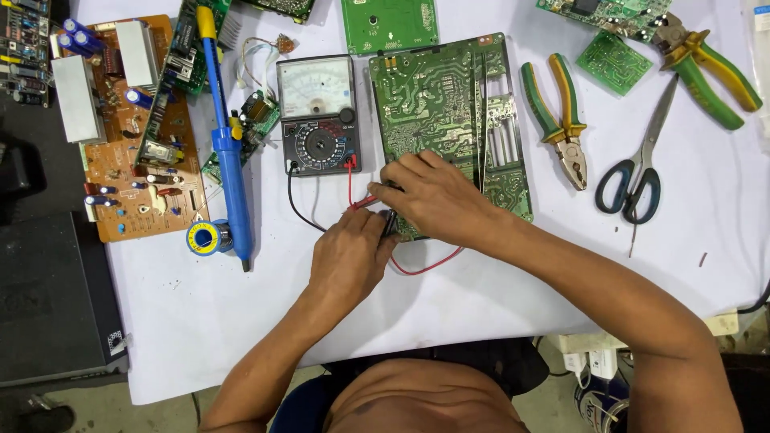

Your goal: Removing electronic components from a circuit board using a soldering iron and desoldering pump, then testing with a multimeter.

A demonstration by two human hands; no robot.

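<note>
Here, near the middle of the frame, the right hand (437, 196) pinches a red probe (365, 201) against the lower edge of the green circuit board (445, 104), fingers closed on it. The left hand (350, 256) sits just below, curled around a black probe (390, 221) – touching the same board edge. Red and black leads run up to the meter (318, 114), left of the board. Pliers (561, 120) and scissors (642, 160) lie at right, a blue solder sucker (226, 152) at left – all on the white table (481, 297)

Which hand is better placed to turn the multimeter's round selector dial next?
Probably the left hand: it sits directly below the black analog multimeter. The right hand rests on the large green circuit board, holding the red probe.
</note>
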